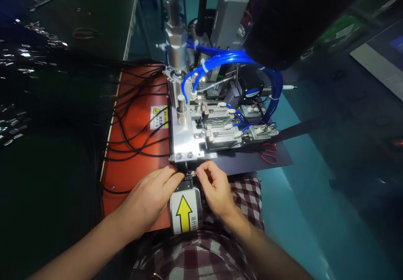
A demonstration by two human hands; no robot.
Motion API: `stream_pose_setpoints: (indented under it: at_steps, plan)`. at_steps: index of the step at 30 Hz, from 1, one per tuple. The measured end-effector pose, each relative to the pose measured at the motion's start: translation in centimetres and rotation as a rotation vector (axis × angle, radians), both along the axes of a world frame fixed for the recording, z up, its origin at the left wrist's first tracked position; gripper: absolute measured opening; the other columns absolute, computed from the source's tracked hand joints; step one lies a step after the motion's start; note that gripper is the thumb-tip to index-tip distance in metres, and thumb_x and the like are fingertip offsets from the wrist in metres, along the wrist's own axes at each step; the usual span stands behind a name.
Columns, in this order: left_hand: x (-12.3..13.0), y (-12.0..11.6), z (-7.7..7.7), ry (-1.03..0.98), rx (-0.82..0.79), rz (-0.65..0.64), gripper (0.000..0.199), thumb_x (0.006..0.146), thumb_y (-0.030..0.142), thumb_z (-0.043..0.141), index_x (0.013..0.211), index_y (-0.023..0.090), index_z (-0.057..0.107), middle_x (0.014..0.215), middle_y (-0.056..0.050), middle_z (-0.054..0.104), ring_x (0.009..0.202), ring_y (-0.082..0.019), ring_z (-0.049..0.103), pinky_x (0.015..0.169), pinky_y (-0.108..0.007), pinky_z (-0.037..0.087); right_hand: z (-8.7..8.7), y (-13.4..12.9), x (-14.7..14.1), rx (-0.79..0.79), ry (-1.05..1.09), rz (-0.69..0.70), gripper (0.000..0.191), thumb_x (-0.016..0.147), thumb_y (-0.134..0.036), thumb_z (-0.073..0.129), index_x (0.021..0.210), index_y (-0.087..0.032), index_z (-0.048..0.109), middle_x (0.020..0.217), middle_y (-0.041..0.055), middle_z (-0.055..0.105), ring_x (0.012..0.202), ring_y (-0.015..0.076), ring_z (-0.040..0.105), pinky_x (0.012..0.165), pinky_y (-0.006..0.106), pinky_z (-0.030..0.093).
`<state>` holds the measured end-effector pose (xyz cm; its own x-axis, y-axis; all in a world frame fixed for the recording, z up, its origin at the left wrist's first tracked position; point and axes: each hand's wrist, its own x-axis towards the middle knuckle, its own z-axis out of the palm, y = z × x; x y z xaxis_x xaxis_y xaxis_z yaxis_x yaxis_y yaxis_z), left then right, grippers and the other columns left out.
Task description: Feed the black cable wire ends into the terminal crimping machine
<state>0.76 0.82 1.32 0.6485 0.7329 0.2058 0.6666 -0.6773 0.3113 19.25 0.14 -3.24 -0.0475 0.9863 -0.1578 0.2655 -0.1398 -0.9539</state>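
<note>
Both hands meet at the near end of a metal machine [185,143], just above a white plate with a yellow arrow [185,210]. My left hand [154,189] is closed, its fingertips at the black block [188,182] and on the end of a black cable or part too small to name. On the other side, my right hand [217,187] pinches a tiny part with a reddish and metallic look [193,174]. The two sets of fingertips are a short gap apart.
Black cables [138,147] cross the orange-red surface [135,171] on the left. Blue air hoses [233,56] arch over the machine. Red-handled scissors [269,153] lie at the right. A large dark shape [283,15] hangs at the upper right.
</note>
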Motion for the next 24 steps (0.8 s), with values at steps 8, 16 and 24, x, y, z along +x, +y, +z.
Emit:
stream_pose_setpoints:
  at_steps: [8, 16, 24]
  plan:
    - [0.0, 0.0, 0.1, -0.023, -0.033, -0.002, 0.024, 0.087, 0.004, 0.041, 0.104, 0.009, 0.058, 0.095, -0.014, 0.064, 0.081, -0.024, 0.063, 0.068, -0.039, 0.058, -0.1, 0.5, 1.7, 0.196, -0.072, 0.085, 0.015, 0.091, -0.026, 0.049, 0.093, -0.02, 0.063, 0.088, 0.0047, 0.066, 0.074, 0.0161, 0.063, 0.067, 0.028, 0.05]
    - [-0.1, -0.1, 0.1, -0.012, -0.05, 0.0, 0.025, 0.089, 0.007, 0.04, 0.106, 0.008, 0.058, 0.095, -0.013, 0.064, 0.082, -0.022, 0.062, 0.071, -0.036, 0.057, -0.4, 1.2, 2.5, 0.508, -0.367, 0.258, 0.016, 0.088, -0.018, 0.05, 0.093, -0.02, 0.065, 0.086, 0.0057, 0.07, 0.076, 0.018, 0.064, 0.071, 0.031, 0.047]
    - [-0.2, -0.1, -0.2, -0.031, -0.081, -0.004, 0.025, 0.089, 0.006, 0.04, 0.107, 0.007, 0.057, 0.094, -0.014, 0.063, 0.081, -0.023, 0.062, 0.069, -0.037, 0.057, -1.2, 0.3, 1.5, 0.422, -0.24, 0.1, 0.013, 0.087, -0.017, 0.049, 0.083, -0.019, 0.061, 0.079, 0.0053, 0.067, 0.073, 0.0175, 0.061, 0.069, 0.031, 0.046]
